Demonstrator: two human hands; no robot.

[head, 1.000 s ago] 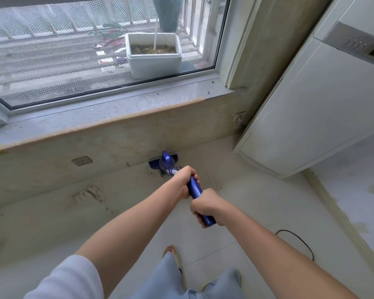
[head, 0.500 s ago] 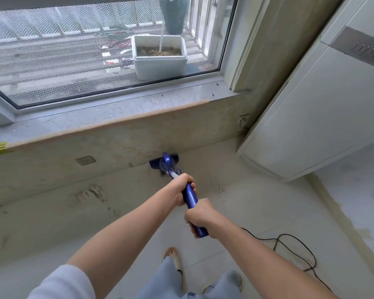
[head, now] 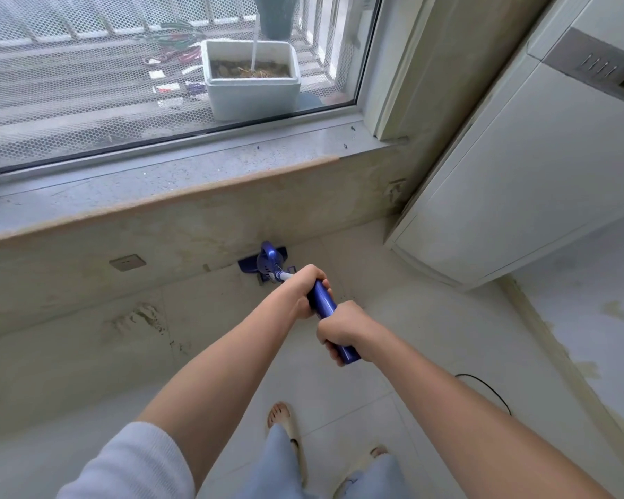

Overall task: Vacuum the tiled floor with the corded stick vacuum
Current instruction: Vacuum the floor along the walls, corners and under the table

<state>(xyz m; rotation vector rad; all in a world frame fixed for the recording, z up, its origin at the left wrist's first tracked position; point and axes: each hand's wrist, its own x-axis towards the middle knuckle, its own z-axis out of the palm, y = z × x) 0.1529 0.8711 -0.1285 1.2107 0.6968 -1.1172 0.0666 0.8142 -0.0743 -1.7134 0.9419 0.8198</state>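
Your left hand (head: 308, 288) and right hand (head: 341, 327) grasp the glossy blue stick vacuum (head: 323, 304); its long axis runs near-to-far, head (head: 265, 262) at the far wall.

The vacuum head (head: 267, 262) sits on the tiled floor (head: 393, 354) against the base of the wall under the window sill (head: 159, 181). A wall socket (head: 127, 262) lies to its left, a tall cabinet (head: 519, 174) to its right. The cord (head: 490, 390) trails on the floor behind, right of the feet. Beyond the glass stands a planter box (head: 253, 91).
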